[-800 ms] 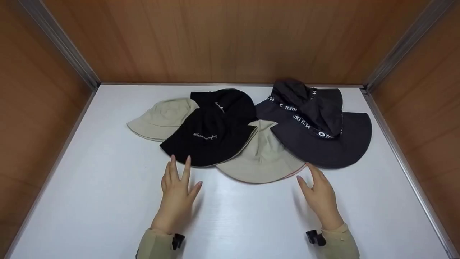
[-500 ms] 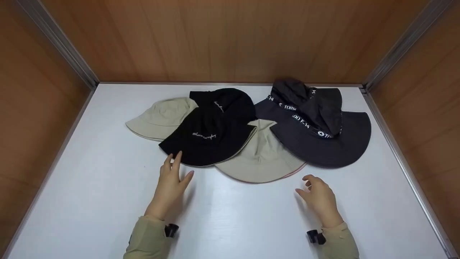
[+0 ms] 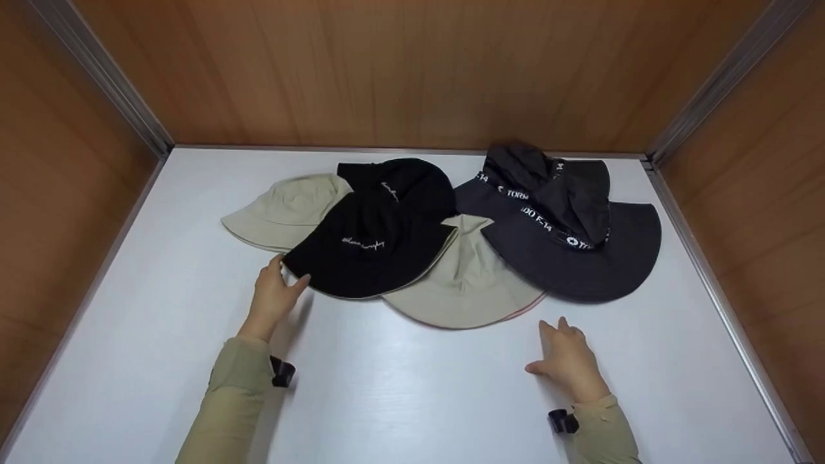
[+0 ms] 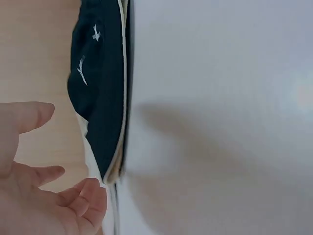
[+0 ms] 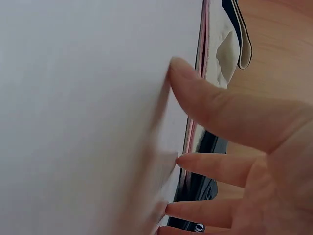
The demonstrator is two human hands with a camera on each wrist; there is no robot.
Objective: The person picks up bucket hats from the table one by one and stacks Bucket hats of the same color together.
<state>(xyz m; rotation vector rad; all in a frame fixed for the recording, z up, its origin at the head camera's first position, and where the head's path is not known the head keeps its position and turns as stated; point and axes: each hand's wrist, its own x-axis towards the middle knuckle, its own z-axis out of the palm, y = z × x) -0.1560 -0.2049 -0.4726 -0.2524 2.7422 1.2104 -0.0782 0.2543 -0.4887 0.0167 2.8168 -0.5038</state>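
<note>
My left hand (image 3: 271,299) is at the left tip of the front black bucket hat's brim (image 3: 348,274), with thumb and fingers apart. In the left wrist view the fingertips (image 4: 90,196) lie close to that brim tip; whether they touch it I cannot tell. My right hand (image 3: 570,361) holds nothing and hovers over the white table in front of the beige bucket hat (image 3: 467,296) with a reddish edge. In the right wrist view its thumb (image 5: 210,100) and fingers are spread. A dark grey bucket hat (image 3: 580,277) with white lettering overlaps the beige one.
Another beige bucket hat (image 3: 283,209) lies at the left, partly under the black ones. A second black hat (image 3: 422,183) and a second dark grey hat (image 3: 515,167) lie behind. Wooden panels (image 3: 412,77) enclose the white table (image 3: 399,399) at the back and both sides.
My left hand has moved left and slightly away from me along the black brim to its tip. My right hand has drawn back from the beige brim and its fingers have spread.
</note>
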